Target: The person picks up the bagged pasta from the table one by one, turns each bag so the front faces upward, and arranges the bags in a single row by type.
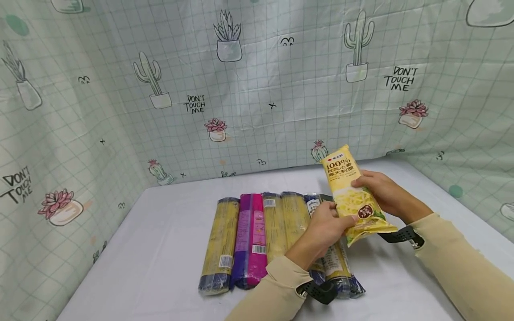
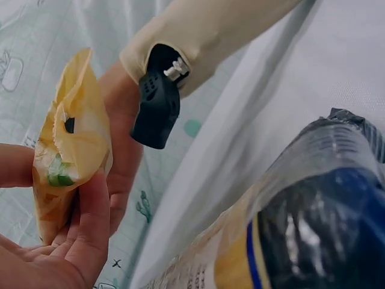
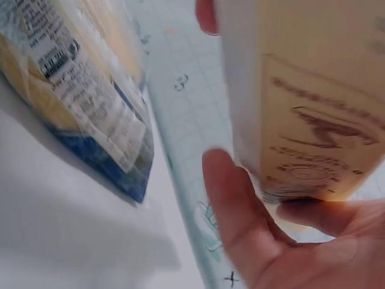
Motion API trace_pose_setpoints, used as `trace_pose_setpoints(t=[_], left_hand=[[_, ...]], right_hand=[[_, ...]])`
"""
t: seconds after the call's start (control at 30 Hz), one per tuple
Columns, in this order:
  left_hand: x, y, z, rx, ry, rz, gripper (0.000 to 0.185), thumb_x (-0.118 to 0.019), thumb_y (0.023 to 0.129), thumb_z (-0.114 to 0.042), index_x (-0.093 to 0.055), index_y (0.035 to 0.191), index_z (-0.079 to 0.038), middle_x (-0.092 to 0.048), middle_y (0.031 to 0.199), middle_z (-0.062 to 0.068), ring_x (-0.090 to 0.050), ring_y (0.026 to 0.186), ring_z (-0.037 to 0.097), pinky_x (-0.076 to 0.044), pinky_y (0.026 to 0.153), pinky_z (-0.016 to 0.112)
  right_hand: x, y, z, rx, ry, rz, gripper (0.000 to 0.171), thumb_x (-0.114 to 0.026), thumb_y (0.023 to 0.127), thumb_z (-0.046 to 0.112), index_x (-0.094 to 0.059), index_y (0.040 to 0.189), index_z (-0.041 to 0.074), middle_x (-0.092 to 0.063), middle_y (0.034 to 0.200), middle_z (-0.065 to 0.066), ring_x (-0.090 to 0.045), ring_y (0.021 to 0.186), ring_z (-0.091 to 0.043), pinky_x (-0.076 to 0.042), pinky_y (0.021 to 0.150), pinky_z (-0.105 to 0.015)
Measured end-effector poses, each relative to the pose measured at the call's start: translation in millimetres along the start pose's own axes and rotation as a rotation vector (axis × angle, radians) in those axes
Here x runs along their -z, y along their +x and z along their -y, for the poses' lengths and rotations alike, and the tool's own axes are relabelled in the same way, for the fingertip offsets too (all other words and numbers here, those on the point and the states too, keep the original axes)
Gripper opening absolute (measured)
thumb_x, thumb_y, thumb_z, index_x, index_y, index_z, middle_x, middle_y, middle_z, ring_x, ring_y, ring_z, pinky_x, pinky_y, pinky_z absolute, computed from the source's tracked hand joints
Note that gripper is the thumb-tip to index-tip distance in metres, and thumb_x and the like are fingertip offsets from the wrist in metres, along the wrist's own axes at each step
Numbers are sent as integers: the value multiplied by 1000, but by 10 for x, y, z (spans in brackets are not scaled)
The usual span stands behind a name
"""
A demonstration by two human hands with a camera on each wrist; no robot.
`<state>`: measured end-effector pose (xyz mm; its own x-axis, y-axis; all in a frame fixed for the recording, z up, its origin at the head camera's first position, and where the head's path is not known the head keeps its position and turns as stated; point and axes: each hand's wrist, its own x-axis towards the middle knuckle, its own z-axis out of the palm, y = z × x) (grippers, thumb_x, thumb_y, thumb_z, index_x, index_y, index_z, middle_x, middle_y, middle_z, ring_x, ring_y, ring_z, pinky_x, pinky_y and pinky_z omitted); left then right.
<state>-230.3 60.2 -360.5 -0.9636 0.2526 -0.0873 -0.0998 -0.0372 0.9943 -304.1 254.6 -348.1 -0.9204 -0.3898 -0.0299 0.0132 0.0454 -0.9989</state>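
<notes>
— Surface?
— White tabletop, plain cloth, hemmed in at the back edge and both side edges by a pale green grid curtain printed with potted cacti and "DON'T TOUCH ME".
— On it?
— A row of noodle packets lying side by side at the middle, ends pointing at the back and front edges: yellow ones, a pink-and-purple one, blue-tipped ones at the right end of the row.
— In hand?
— One yellow packet, lifted off the tabletop and tilted above the right end of the row. Left hand pinching its lower edge, thumb against fingers. Right hand curled round its far side, fingers wrapped on the wrapper. Beige sleeves, black wrist straps.
</notes>
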Motion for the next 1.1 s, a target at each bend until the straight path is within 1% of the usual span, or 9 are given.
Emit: trace_pose_setpoints(t=[0.1, 0.2, 0.3, 0.37, 0.6, 0.77, 0.9, 1.0, 1.1], left_hand=[[-54, 11, -7, 5, 26, -11, 28, -75, 89, -8, -55, 108, -10, -69, 82, 3, -67, 72, 18, -53, 64, 31], [-84, 22, -41, -9, 5, 6, 27, -74, 89, -6, -54, 108, -9, -69, 81, 4, -68, 73, 18, -52, 62, 29], [-111, 44, -76, -28, -23, 30, 24, -73, 90, -6, -56, 107, -9, -70, 82, 4, -69, 75, 18, -50, 60, 27], [-129, 57, -90, -34, -20, 30, 23, -74, 91, -8, -58, 107, -10, -70, 82, 3, -70, 75, 18, -51, 59, 27], [-171, 76, -77, -40, 36, 12, 23, -76, 91, -17, -61, 107, -13, -70, 81, 0, -69, 71, 16, -51, 57, 28], [-160, 70, -44, -58, 75, 58, 21, -74, 92, -21, -65, 111, -17, -69, 81, -1, -66, 67, 13, -54, 58, 31], [-152, 80, -32, -45, 33, 121, 31, -71, 93, -16, -63, 122, -19, -69, 84, 2, -67, 71, 16, -58, 61, 35], [-146, 81, -24, -29, -20, 154, 52, -69, 91, -5, -54, 139, -17, -68, 89, 4, -69, 75, 22, -59, 62, 37], [-146, 71, -18, -23, -36, 178, 66, -67, 90, 2, -45, 149, -17, -67, 91, 4, -71, 79, 27, -59, 64, 38]], right_hand=[[55, -9, -8, -23, -86, -26, 62, -49, 104, 20, -23, 152, -9, -65, 106, -8, -69, 90, -21, -58, 77, -36], [94, -13, -2, -34, -106, -56, 63, -52, 104, 22, -25, 151, -10, -67, 103, -6, -69, 88, -19, -58, 76, -35], [132, -23, -12, -34, -76, -79, 66, -54, 104, 22, -23, 152, -10, -68, 101, -4, -70, 88, -18, -59, 75, -35], [147, -24, -27, -29, -52, -86, 67, -55, 104, 22, -21, 153, -9, -68, 101, -4, -70, 88, -18, -59, 75, -36], [168, -32, -60, -6, -23, -134, 68, -57, 104, 21, -21, 152, -10, -67, 101, -3, -69, 87, -16, -59, 74, -34], [176, -26, -69, 1, 1, -176, 70, -59, 102, 19, -20, 153, -9, -68, 100, -1, -70, 83, -15, -59, 72, -32], [211, -21, -87, -8, 16, -212, 71, -61, 102, 18, -21, 154, -7, -70, 95, 0, -71, 79, -15, -59, 69, -30], [233, -13, -115, -18, 17, -226, 72, -61, 102, 19, -20, 155, -6, -70, 95, 1, -71, 80, -15, -59, 69, -30], [237, 0, -151, -36, 24, -233, 74, -60, 102, 20, -17, 156, -6, -69, 96, 1, -71, 82, -15, -59, 71, -31]])
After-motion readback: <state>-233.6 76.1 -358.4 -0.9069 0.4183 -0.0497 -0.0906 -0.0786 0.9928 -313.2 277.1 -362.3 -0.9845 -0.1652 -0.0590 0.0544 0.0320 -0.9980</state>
